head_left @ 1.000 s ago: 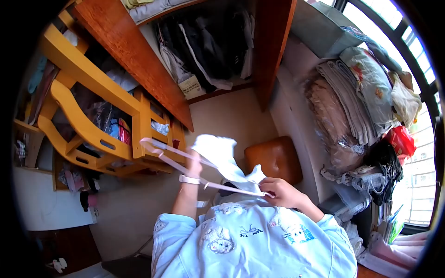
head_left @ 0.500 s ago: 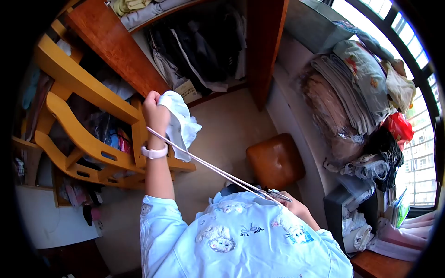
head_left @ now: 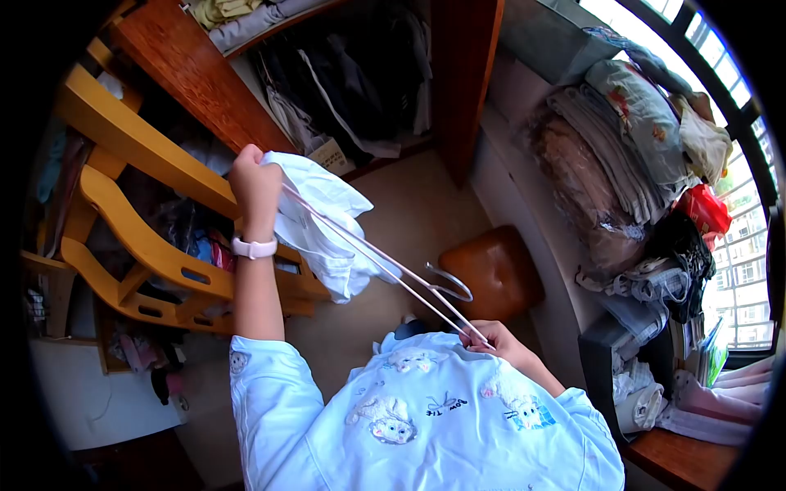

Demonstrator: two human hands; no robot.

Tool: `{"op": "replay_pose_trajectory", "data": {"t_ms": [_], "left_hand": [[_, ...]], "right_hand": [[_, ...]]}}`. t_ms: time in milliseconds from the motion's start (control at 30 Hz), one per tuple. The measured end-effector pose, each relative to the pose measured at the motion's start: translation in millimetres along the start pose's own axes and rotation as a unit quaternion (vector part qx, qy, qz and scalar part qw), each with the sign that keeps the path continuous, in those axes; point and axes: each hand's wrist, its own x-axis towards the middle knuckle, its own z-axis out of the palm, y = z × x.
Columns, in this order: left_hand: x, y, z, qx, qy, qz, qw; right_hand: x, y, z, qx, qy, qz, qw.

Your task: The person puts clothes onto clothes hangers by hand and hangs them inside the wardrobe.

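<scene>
A white garment (head_left: 323,221) hangs from my left hand (head_left: 255,182), whose fingers are closed at its upper edge. A thin pale pink hanger (head_left: 372,252) stretches diagonally from the garment beside my left hand down to my right hand (head_left: 491,340). My right hand is closed round the narrow end of the hanger, close to the front of my shirt. The metal hook (head_left: 450,282) sticks up near my right hand, over the brown stool. Part of the hanger's far end is hidden by my left hand and the cloth.
An open wardrobe (head_left: 465,82) with dark hanging clothes stands ahead. A yellow wooden frame (head_left: 155,184) is at the left, close to my left forearm. The brown stool (head_left: 499,274) stands ahead right. Folded bedding (head_left: 602,155) and bags lie on the ledge by the window.
My left hand has first risen up and left with the garment, then moved slightly further left. The garment now hangs wider open, and the hanger's hook has swung up into view.
</scene>
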Motion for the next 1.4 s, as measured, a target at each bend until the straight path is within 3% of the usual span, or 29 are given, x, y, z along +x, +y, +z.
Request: {"op": "replay_pose_trajectory", "data": {"t_ms": [100,167,300,400,533,633,733,833,867,900,967,1033,1100,1233,1300,1367,1400], "left_hand": [[-22,5,19,0.062,0.010,0.073,0.995],[-31,10,25,0.035,0.050,0.094,0.994],[-23,14,16,0.025,0.052,0.078,0.995],[-11,15,10,0.058,0.045,0.015,0.997],[-3,9,13,0.030,0.069,0.047,0.996],[-4,17,12,0.012,0.045,0.016,0.999],[-14,26,16,0.055,-0.048,0.029,0.997],[-30,19,34,0.048,0.015,0.122,0.991],[-39,25,35,-0.039,-0.029,0.106,0.993],[-37,24,36,-0.053,0.001,0.128,0.990],[-25,22,30,-0.090,0.039,0.081,0.992],[-24,23,25,-0.085,0.034,0.089,0.992],[-35,31,23,-0.073,0.011,0.172,0.982],[-46,28,14,-0.065,0.041,0.213,0.974],[-51,24,11,-0.036,0.048,0.220,0.974],[-52,16,13,-0.129,0.109,0.228,0.959],[-46,16,12,-0.153,0.152,0.226,0.950]], "right_hand": [[4,6,10,0.009,0.022,-0.010,1.000],[6,12,12,-0.004,0.030,-0.012,0.999],[5,-7,11,-0.041,-0.010,0.002,0.999],[3,-22,7,-0.056,-0.029,0.018,0.998],[0,-16,9,-0.041,-0.048,-0.003,0.998],[-2,-12,7,-0.040,-0.040,0.004,0.998],[8,-11,15,-0.006,0.030,0.023,0.999],[23,-5,23,0.025,0.025,0.006,0.999],[31,-5,27,0.021,0.018,-0.031,0.999],[37,-8,26,0.012,-0.042,-0.031,0.999],[42,-18,27,-0.009,-0.026,-0.031,0.999],[48,-19,24,0.004,-0.017,-0.016,1.000],[53,-18,25,0.017,-0.009,-0.001,1.000],[62,-5,29,0.013,-0.057,-0.049,0.997],[57,-4,23,-0.043,-0.067,-0.024,0.997],[48,-12,16,-0.055,-0.079,0.006,0.995],[42,-18,14,0.040,-0.077,0.102,0.991]]}}
